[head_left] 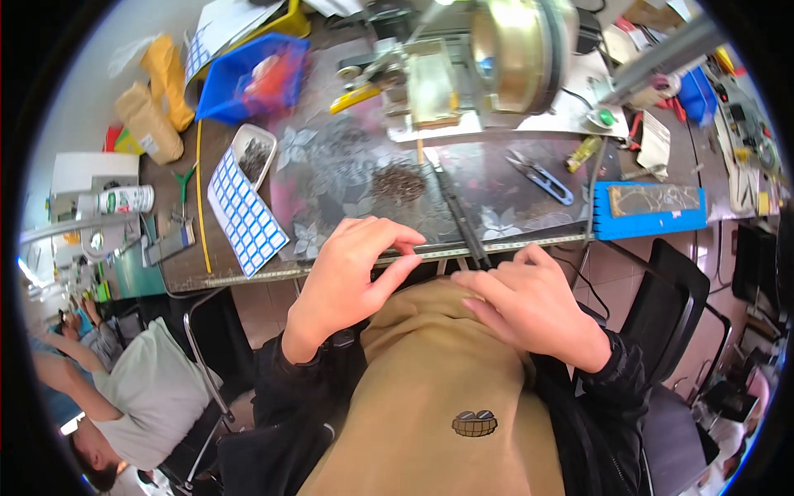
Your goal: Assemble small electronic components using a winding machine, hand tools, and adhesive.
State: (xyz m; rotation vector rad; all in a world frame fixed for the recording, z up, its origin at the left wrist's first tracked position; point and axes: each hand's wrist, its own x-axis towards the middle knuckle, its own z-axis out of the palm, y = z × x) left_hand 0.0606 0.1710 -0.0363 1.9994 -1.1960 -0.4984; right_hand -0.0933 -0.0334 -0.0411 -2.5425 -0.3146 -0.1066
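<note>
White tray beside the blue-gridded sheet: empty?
Not empty: the white tray holds a heap of small dark pieces. How full, I can't tell.

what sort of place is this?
Probably a small-parts assembly workshop: a workbench with a pile of small brown pieces, a blue-handled hand tool beyond the right hand, and a blue bin at the back left.

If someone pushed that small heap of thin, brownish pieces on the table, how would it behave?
The small heap of thin, brownish pieces would probably spread apart, since it looks like many loose bits. Each piece is likely light, being so thin. They may slide easily, as the flower-patterned table covering looks glossy and smooth.
</note>
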